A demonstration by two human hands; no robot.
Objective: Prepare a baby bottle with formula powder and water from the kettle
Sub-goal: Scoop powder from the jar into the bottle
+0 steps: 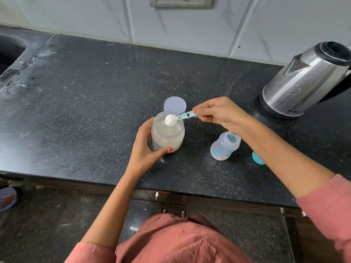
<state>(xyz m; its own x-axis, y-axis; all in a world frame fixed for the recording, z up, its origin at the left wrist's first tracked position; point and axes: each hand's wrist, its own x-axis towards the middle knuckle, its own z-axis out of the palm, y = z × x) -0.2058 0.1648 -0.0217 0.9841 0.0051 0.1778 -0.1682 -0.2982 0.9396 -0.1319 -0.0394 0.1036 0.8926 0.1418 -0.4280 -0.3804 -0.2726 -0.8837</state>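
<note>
Your right grip [218, 114] pinches the tail of the scoop [180, 118] between thumb and fingertips. Your left grip [146, 149] wraps round the jar [168, 135] at the centre of the frame, steadying it on the counter [95, 92]. The scoop sits heaped with powder just above the jar's mouth. The bottle [225, 147] stands open just right of the jar, beside your right forearm.

To do this step well, I judge you should first level the heap against the jar's rim, so the measure is true and the spare powder drops back in. Then hold the scoop flat and carry it the short way right to the bottle. Its mouth is narrower than the jar's, so bring the bowl right over the opening before you tip, and tip slowly. Leave the left grip on the jar until the scoop is clear, since a nudge could tilt it.

Count: one jar, one scoop, one bottle, one kettle [307, 80] at the upper right, and one pale lid [175, 105] lying just behind the jar. One teal piece [258, 158] shows at the forearm's edge right of the bottle. It is probably the bottle's cap, though most of it is hidden.
</note>
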